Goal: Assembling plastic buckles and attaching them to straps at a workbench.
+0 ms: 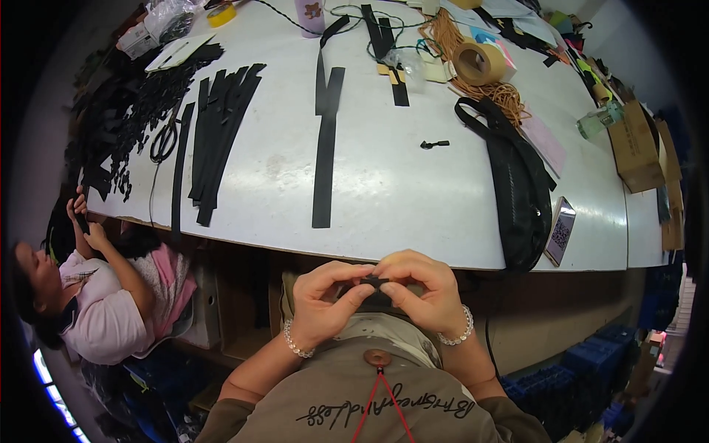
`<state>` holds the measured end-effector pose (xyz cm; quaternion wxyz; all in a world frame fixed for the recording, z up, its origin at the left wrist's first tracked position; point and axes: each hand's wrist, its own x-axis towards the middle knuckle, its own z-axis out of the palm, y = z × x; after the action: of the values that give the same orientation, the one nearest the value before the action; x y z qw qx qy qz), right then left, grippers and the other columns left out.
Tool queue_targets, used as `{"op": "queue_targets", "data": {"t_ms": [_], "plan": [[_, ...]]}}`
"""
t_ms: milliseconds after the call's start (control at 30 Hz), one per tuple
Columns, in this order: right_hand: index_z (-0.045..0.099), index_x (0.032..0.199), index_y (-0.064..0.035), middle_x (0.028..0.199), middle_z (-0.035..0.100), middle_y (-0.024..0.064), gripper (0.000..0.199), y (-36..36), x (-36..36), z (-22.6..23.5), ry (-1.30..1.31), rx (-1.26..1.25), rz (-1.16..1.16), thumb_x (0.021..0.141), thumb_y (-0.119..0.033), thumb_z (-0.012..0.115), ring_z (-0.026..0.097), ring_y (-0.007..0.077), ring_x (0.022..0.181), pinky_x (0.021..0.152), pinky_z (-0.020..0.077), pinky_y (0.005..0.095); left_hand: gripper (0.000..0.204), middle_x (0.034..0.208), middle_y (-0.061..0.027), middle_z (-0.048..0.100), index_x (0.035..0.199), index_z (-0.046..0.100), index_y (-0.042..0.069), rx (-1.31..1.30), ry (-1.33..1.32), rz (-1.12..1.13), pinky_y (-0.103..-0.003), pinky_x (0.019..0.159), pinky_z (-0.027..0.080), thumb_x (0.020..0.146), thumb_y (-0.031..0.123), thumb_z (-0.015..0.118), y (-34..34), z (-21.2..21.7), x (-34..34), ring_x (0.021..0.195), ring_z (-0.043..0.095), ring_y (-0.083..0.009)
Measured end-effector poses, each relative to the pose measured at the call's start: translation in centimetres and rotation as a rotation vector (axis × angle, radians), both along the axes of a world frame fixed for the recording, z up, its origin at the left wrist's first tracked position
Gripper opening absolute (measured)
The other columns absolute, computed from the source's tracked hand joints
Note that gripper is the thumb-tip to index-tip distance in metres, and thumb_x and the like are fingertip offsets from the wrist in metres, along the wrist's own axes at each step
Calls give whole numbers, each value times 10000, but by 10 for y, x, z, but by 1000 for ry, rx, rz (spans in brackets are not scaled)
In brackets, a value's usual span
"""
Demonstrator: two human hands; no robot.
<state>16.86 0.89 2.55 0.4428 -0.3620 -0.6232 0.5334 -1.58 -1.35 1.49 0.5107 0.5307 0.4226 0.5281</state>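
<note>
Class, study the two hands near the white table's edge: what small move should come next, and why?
Probably a slight inward press on the small black piece, since the left hand and the right hand both pinch it, close together, from opposite sides.

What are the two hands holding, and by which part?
A small black piece, pinched from both sides: left hand on its left, right hand on its right. Too much is covered to tell its exact shape.

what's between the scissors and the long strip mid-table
In the head view, one black strip and then a fanned bundle of strips lie between the scissors and the long strip.
</note>
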Motion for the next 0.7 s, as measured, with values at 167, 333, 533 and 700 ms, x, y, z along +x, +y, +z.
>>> {"op": "queue_targets", "data": {"t_ms": [167,333,533,700], "plan": [[645,886,19,903,666,127,178,-3,2,3,-86,111,-20,725,91,666,640,154,723,617,515,252,223,853,-107,675,928,670,-16,176,91,-13,-265,660,498,729,-18,769,2,-4,-7,743,628,-167],[647,857,10,839,664,124,186,-12,-6,2,-167,376,-174,693,92,674,647,210,696,610,521,278,248,853,-85,690,939,692,11,426,139,-62,-276,665,510,708,-43,764,11,-4,-7,751,650,-190],[621,846,3,759,613,117,127,-7,-3,9,-242,352,-88,734,47,661,610,252,637,551,484,309,186,816,-103,671,854,682,2,147,68,-42,-271,634,507,694,-37,770,8,-3,-3,715,635,-177],[605,827,-13,716,564,94,89,-10,0,7,-239,356,-30,751,11,646,560,263,581,499,438,330,175,820,-96,674,866,686,6,215,74,-168,-267,635,501,711,-54,744,11,-4,-12,712,628,-171]]}}
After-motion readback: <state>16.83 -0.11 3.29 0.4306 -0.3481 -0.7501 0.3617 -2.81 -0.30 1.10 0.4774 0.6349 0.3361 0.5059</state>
